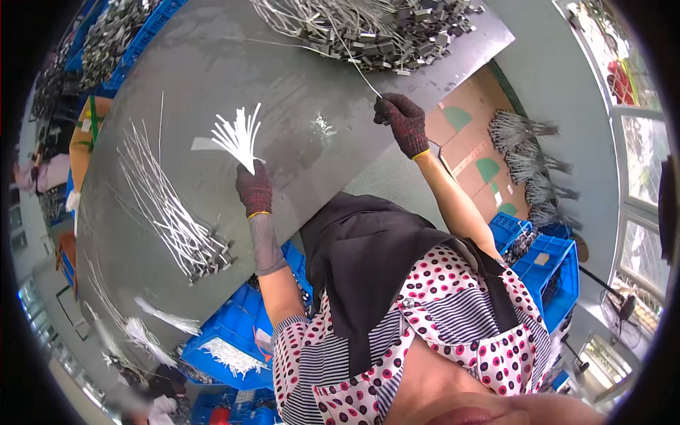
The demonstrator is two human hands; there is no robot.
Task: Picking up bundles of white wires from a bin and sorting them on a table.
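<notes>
My left hand (255, 190), in a dark red-and-black knit glove, is closed round the lower end of a bundle of white strips (239, 138). Their free ends fan out over the grey table (297, 149). Off to the right, my right hand (404, 124) wears a matching glove and pinches the end of a thin pale wire (363, 74). That wire runs up to a heap of cables with black connectors (397, 35) at the table's far edge. Left of my left hand lies a spread group of white cables (166, 212), their dark connectors toward me.
Small white scraps (323, 127) lie between my hands. Blue crates (230, 326) stand below the table's near-left side, and another blue crate (556, 273) is at the right. Cable bundles (520, 145) rest on cardboard (471, 152) beyond the table's right edge.
</notes>
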